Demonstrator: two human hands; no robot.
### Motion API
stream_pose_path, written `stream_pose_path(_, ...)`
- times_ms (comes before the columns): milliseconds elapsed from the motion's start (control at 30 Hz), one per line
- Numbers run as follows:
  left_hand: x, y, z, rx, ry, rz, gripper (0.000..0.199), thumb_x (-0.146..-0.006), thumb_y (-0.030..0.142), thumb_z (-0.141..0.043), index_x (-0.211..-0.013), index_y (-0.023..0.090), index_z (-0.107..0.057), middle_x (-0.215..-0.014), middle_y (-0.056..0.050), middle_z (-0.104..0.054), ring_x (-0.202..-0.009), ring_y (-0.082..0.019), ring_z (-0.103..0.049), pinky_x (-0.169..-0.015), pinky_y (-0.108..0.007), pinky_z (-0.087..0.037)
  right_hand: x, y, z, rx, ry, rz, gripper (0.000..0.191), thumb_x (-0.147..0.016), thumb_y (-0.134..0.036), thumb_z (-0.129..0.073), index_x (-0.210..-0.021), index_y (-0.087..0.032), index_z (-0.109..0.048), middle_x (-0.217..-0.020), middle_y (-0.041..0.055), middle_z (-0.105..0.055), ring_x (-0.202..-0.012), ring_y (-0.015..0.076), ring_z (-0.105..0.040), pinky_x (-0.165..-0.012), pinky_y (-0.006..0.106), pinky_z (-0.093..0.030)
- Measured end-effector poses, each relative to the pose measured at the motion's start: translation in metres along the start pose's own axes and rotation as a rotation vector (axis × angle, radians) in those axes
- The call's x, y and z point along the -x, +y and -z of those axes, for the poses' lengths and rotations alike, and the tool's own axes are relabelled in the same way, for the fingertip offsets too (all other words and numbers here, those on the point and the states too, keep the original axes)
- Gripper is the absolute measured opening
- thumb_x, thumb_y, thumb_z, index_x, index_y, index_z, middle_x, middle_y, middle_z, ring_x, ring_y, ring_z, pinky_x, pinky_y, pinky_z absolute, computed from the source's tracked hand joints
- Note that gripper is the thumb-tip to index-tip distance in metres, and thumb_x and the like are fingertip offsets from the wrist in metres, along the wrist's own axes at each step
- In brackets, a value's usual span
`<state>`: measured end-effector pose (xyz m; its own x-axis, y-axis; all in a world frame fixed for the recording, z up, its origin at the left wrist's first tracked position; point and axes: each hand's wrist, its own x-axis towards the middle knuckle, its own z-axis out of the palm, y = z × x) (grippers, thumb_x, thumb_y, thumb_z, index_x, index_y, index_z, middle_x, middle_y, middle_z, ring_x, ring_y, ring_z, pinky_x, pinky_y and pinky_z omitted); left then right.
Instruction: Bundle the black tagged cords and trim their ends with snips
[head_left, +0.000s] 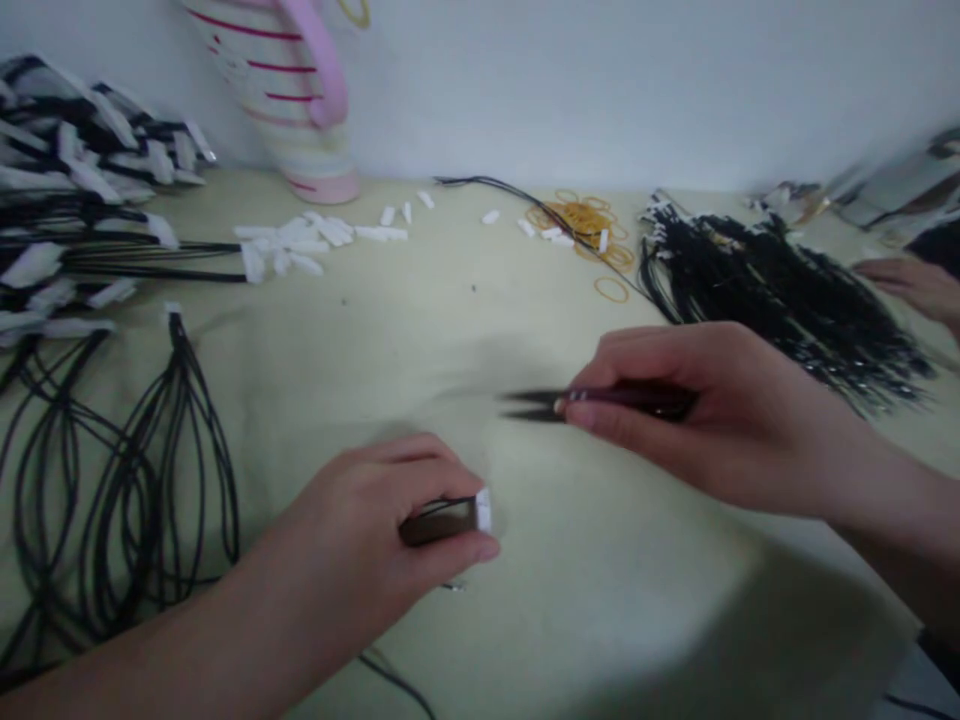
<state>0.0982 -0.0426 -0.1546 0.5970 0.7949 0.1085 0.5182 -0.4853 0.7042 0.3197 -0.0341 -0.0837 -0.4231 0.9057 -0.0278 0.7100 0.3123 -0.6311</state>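
Between the thumb and fingers of my left hand (pixel 390 510) sits a small white connector (pixel 484 511), with thin black wire running back into the palm. More black wire (pixel 397 683) trails out below that hand. My right hand (pixel 720 415) is closed around dark tweezers (pixel 637 397). Their two slightly blurred tips point left and stand a little apart, with nothing visible between them. The tips are above and to the right of the white connector, not touching it.
Looped black cables (pixel 176 440) and white-ended bundles (pixel 82 170) lie left. Loose white connectors (pixel 300 238), a striped cup (pixel 300 110) and yellow rubber bands (pixel 581 225) are along the back. A black wire pile (pixel 780 290) lies right, near another person's hand (pixel 919 290).
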Motion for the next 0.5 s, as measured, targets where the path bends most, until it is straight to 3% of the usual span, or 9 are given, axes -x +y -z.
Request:
stream_pose_path(67,0.000,0.002,0.000,0.007,-0.008,0.020,0.013,-0.066,0.027,-0.076,-0.074,0.022,-0.067,-0.071,0.005,-0.066,-0.062,-0.010,-0.062,-0.055,-0.017,-0.046,0.003,0.009,-0.010,-0.317,0.071,-0.234,0.035,-0.090,-0.044,-0.045,-0.082,-0.015,-0.063,-0.047,-0.0060,-0.042,-0.040,0.0032,-0.035,-0.037,0.016,-0.024)
stream_pose_path(133,0.000,0.004,-0.001,0.030,0.005,0.051,0.015,-0.064,0.027,-0.076,-0.072,0.021,-0.064,-0.063,0.006,-0.062,-0.055,-0.010,-0.059,-0.048,-0.016,-0.043,0.003,0.014,-0.029,-0.600,-0.030,-0.392,0.045,-0.090,-0.052,-0.039,-0.072,-0.014,-0.053,-0.047,-0.0060,-0.041,-0.040,0.0037,-0.039,-0.037,0.015,-0.028)
stream_pose_path(167,0.000,0.006,-0.002,0.040,0.023,0.057,0.016,-0.063,0.028,-0.075,-0.070,0.020,-0.063,-0.057,0.007,-0.059,-0.050,-0.009,-0.055,-0.044,-0.016,-0.041,0.002,0.014,-0.040,-0.691,-0.107,-0.352,0.041,-0.087,-0.051,-0.047,-0.071,-0.014,-0.051,-0.050,-0.0053,-0.046,-0.042,0.0030,-0.040,-0.039,0.014,-0.030)
stream_pose_path(233,0.001,0.008,-0.003,0.046,0.064,0.046,0.017,-0.064,0.030,-0.074,-0.067,0.020,-0.061,-0.050,0.008,-0.053,-0.043,-0.008,-0.050,-0.040,-0.015,-0.038,-0.001,0.011,-0.058,-0.880,-0.246,-0.317,0.037,-0.064,-0.039,-0.077,-0.074,-0.013,-0.052,-0.064,-0.0042,-0.055,-0.054,0.0034,-0.048,-0.048,0.014,-0.039)
stream_pose_path(300,0.003,0.008,-0.002,0.026,0.091,-0.001,0.018,-0.066,0.030,-0.075,-0.067,0.021,-0.059,-0.050,0.009,-0.053,-0.041,-0.006,-0.049,-0.038,-0.013,-0.038,-0.003,0.007,-0.069,-1.032,-0.330,-0.336,0.043,-0.048,-0.024,-0.086,-0.073,-0.013,-0.052,-0.067,-0.0054,-0.056,-0.059,0.0037,-0.050,-0.054,0.014,-0.042)
stream_pose_path(433,0.009,0.001,0.000,-0.124,0.103,-0.138,0.032,-0.057,0.038,-0.082,-0.070,0.023,-0.056,-0.054,0.011,-0.057,-0.036,-0.005,-0.047,-0.031,-0.015,-0.032,-0.002,0.005,-0.072,-1.160,-0.261,-0.455,0.045,-0.045,-0.014,-0.086,-0.061,-0.013,-0.045,-0.060,-0.0076,-0.054,-0.055,0.0019,-0.047,-0.053,0.013,-0.039)
stream_pose_path(500,0.013,-0.003,-0.001,-0.144,0.135,-0.146,0.033,-0.061,0.046,-0.077,-0.072,0.025,-0.055,-0.054,0.010,-0.057,-0.039,-0.007,-0.050,-0.035,-0.018,-0.035,-0.001,0.006,-0.071,-1.188,-0.240,-0.472,0.044,-0.045,-0.013,-0.086,-0.060,-0.013,-0.045,-0.059,-0.0079,-0.053,-0.054,0.0013,-0.046,-0.052,0.012,-0.038)
